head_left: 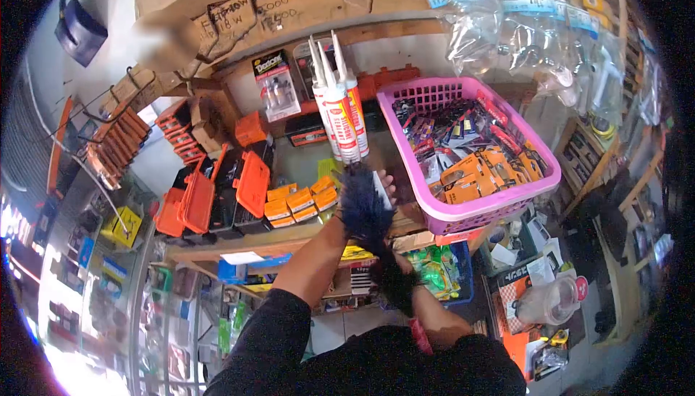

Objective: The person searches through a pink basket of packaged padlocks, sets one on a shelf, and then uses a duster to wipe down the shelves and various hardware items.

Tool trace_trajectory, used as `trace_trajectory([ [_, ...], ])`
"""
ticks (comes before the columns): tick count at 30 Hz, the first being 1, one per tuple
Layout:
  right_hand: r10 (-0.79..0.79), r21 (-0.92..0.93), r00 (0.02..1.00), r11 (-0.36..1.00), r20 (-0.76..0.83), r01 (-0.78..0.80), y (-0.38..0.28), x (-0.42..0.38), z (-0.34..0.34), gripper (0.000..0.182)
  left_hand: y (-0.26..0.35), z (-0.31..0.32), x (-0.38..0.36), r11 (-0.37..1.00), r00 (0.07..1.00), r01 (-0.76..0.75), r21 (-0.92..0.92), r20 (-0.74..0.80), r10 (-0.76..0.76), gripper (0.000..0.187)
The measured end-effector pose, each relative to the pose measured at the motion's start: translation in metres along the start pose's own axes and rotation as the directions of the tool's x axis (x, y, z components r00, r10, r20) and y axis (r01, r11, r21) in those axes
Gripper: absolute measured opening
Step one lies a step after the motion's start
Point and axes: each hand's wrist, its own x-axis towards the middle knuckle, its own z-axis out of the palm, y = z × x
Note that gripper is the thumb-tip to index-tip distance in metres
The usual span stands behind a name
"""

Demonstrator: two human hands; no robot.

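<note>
A dark, bushy feather duster (365,204) is in front of me at the middle of the shelf, its feathers against a white tube-like object (381,190). The fingers of my left hand (390,184) curl round that white object; the feathers cover the rest of the hand. My right hand (410,274) is at the duster's lower, dark end, with its fingers mostly hidden. Just beyond the feathers, several white silicone sealant tubes (339,117) stand upright with their nozzles up.
A pink basket (554,175) of small packaged goods sits to the right. Orange-lidded cases (197,202) and small orange-yellow boxes (302,200) line the left. Clear plastic packs (470,34) hang at upper right. Below the shelf is a blue bin (463,269) with green packets.
</note>
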Motion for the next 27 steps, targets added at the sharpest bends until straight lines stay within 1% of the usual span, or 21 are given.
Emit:
trace_trajectory([
  [1,0.218,0.380,0.942,0.873,0.254,-0.305,0.004,0.009,-0.016,0.018,0.003,-0.003,0.001,0.996,0.998,0.056,-0.075,0.029,-0.053,0.072],
  [2,0.283,0.595,0.786,0.526,0.550,-0.607,-0.027,0.019,-0.036,0.019,0.006,-0.004,-0.001,0.983,0.993,0.111,-0.149,0.057,-0.103,0.073],
  [3,0.297,0.635,0.752,0.405,0.588,-0.657,-0.051,0.023,-0.050,0.019,0.005,0.008,-0.002,0.993,0.992,0.036,0.113,0.119,-0.050,0.074],
  [4,0.304,0.663,0.719,0.279,0.625,-0.694,-0.066,0.025,-0.057,0.019,0.006,0.010,-0.002,0.993,0.990,0.044,0.110,0.125,-0.058,0.074],
  [6,-0.022,0.759,0.759,-0.031,0.651,-0.651,-0.062,0.025,-0.049,0.022,0.006,0.014,0.004,0.995,0.976,0.062,0.074,-0.211,-0.045,0.075],
  [7,0.402,0.697,0.716,0.222,0.571,-0.681,-0.073,0.014,-0.039,0.016,0.006,0.011,-0.001,0.992,0.995,0.102,0.069,-0.001,-0.102,0.071],
  [8,0.730,0.531,0.612,0.404,0.303,-0.745,-0.100,0.003,-0.030,0.012,0.004,0.003,0.000,0.992,0.993,0.112,0.062,0.016,-0.114,0.071],
  [9,0.376,0.775,0.760,0.147,0.531,-0.614,0.009,-0.012,-0.010,0.024,0.003,-0.006,0.001,0.989,0.989,0.142,-0.047,0.053,-0.139,0.076],
  [12,0.278,0.702,0.699,0.106,0.659,-0.704,-0.098,0.011,-0.047,0.024,0.000,0.020,-0.008,0.975,0.984,0.159,-0.154,0.106,-0.144,0.081],
  [13,0.481,0.818,0.726,0.031,0.491,-0.574,0.002,0.005,-0.040,0.031,-0.001,0.030,-0.006,0.995,0.992,0.095,0.035,-0.090,-0.091,0.081],
  [14,0.651,0.705,0.662,0.266,0.371,-0.657,-0.078,0.000,-0.052,0.031,0.000,0.034,-0.004,0.970,0.964,0.066,0.233,-0.268,-0.002,0.081],
  [15,0.658,0.711,0.663,0.269,0.357,-0.650,-0.091,-0.005,-0.047,0.031,0.005,0.034,-0.005,0.980,0.945,0.140,0.142,-0.314,-0.089,0.055],
  [16,0.638,0.739,0.695,0.282,0.332,-0.612,-0.102,-0.009,-0.044,0.030,0.008,0.031,-0.006,0.979,0.947,0.152,0.133,-0.303,-0.106,0.055],
  [18,0.601,0.774,0.749,0.321,0.279,-0.546,-0.118,-0.014,-0.048,0.030,0.005,0.010,-0.001,0.979,0.955,0.200,-0.035,0.230,-0.187,0.055],
  [19,0.580,0.784,0.772,0.340,0.260,-0.520,-0.123,-0.015,-0.051,0.030,-0.001,-0.047,0.027,0.950,0.938,0.270,-0.158,0.267,-0.222,0.055],
  [22,0.519,0.809,0.820,0.360,0.240,-0.464,-0.128,-0.027,-0.054,0.029,0.006,0.007,-0.004,0.969,0.968,0.229,-0.094,0.123,-0.217,0.061],
  [23,0.262,0.355,0.961,0.893,0.088,-0.276,-0.014,-0.015,-0.063,0.027,0.007,0.014,-0.006,0.969,0.971,0.221,-0.113,0.113,-0.209,0.061],
  [24,0.356,0.246,0.928,0.895,0.110,-0.372,-0.085,-0.013,-0.058,0.026,0.009,0.019,-0.005,0.979,0.978,0.201,-0.046,0.072,-0.197,0.063],
  [25,0.344,0.560,0.893,0.695,0.290,-0.450,-0.093,-0.011,-0.053,0.016,0.007,0.019,-0.007,0.983,0.983,0.179,0.024,0.033,-0.180,0.066],
  [26,0.259,0.767,0.857,0.384,0.446,-0.515,-0.097,-0.008,-0.050,0.006,0.003,0.009,-0.008,0.987,0.986,0.162,0.015,0.028,-0.162,0.066],
  [27,0.529,0.563,0.724,0.464,0.444,-0.684,-0.086,-0.013,-0.033,0.015,0.001,-0.006,-0.003,0.990,0.979,0.135,-0.045,0.162,-0.126,0.069],
])
